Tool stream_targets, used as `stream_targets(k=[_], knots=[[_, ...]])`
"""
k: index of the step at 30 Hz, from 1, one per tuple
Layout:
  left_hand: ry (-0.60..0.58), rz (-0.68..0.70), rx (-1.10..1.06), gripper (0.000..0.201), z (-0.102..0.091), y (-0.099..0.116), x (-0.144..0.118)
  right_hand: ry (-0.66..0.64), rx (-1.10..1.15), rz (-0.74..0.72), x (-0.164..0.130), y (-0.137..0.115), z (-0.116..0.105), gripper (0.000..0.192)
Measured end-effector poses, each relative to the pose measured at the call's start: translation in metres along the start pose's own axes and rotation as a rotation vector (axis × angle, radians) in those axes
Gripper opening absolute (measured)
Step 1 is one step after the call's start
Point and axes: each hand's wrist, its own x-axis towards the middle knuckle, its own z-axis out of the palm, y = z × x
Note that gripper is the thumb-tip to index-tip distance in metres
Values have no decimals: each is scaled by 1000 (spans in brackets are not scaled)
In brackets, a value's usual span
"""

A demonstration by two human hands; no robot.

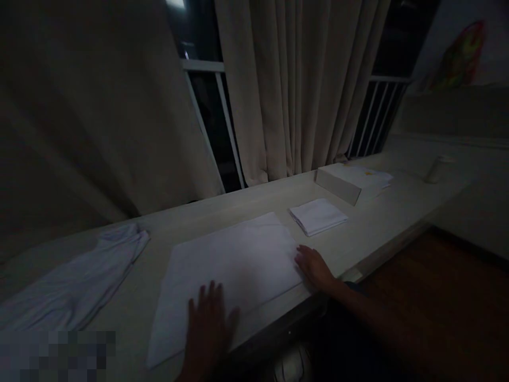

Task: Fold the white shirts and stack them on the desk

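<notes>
On the desk [369, 228], white cloth [238, 260] under left hand [209, 318], fingers spread
Long axis runs along the desk; right hand [314, 268] at its right end, pinch unclear.

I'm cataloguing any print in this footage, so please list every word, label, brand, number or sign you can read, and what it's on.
No readable text anywhere.
Spread white cloth: no lettering visible.
Yellow mark atop the box: too small and blurred to tell whether it is print.
Pale container at right: too dark and blurred to make out any label.
</notes>
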Motion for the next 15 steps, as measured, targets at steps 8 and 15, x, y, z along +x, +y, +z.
stream_targets(k=[8,15], knots=[[-230,507,-392,74,24,210,81,-64,-11,119,148,0,-23,29],[-325,514,-534,84,41,230,84,-186,1,254,251,8,18,34]])
